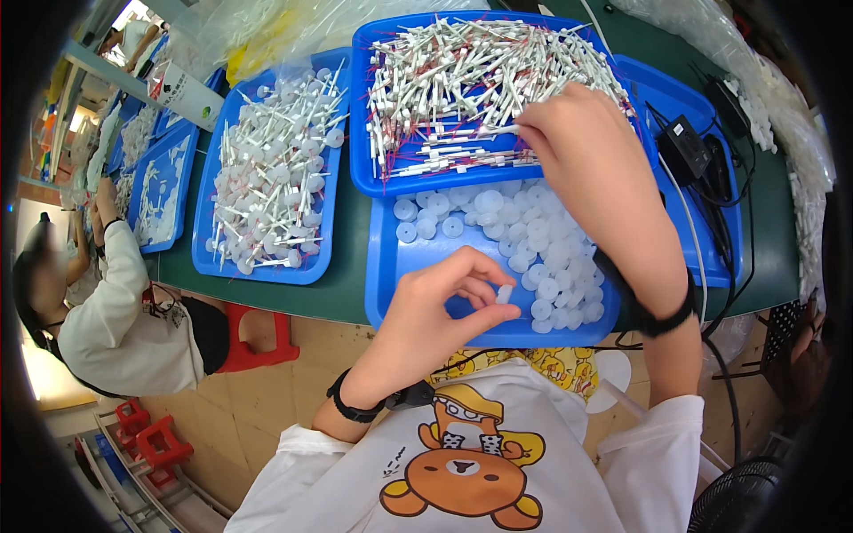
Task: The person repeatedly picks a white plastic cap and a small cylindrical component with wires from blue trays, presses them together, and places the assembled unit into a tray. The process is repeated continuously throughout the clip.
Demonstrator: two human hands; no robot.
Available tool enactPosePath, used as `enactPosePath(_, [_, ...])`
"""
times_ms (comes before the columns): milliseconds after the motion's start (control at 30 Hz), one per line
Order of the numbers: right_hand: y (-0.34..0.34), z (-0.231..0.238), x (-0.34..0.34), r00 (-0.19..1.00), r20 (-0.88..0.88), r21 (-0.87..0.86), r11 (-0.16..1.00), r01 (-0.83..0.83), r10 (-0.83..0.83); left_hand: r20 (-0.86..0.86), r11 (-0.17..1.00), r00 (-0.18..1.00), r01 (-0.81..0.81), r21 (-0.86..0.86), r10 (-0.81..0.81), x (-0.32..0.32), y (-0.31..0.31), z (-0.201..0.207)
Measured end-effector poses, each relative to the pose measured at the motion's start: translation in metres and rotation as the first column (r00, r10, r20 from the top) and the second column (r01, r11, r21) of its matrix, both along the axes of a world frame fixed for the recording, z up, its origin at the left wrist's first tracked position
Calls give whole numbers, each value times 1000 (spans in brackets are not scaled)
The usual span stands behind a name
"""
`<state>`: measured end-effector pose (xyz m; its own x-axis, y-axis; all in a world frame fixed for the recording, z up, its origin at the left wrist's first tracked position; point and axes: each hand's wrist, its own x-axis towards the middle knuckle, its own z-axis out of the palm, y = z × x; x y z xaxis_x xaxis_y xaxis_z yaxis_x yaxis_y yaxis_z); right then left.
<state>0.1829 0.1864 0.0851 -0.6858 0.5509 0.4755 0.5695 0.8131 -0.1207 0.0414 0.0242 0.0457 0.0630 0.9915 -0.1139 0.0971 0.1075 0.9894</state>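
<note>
My left hand [435, 302] is closed, pinching a small translucent plastic disc [505, 293] between thumb and fingers. It hovers over the near edge of a blue tray [378, 275] holding many loose, round translucent discs [555, 280], each with a small mark at its centre. Farther off, my right hand [577, 129] reaches over another blue tray [361, 115] heaped with thin white sticks [471, 71] with red strands among them. Its thumb and fingertips close on one white stick [499, 131], which points left. The fingers partly hide that stick's end.
To the left, a blue tray [203, 235] carries sticks joined with discs. A black power adapter [682, 147] and cables lie in a blue tray at right. Another person [124, 311] works at far left near a red stool [258, 338]. A black fan [737, 502] stands lower right.
</note>
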Motion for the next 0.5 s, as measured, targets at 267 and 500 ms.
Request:
enactPosePath(267, [-106,34,51,993,-83,-413,910,46,-87,565,999,825,-38,15,23,-11,-7,-10])
enactPosePath(500, [-131,8,72,875,-402,-483,875,47,-269,673,999,740,-23,47,-15,-12,-5,-8])
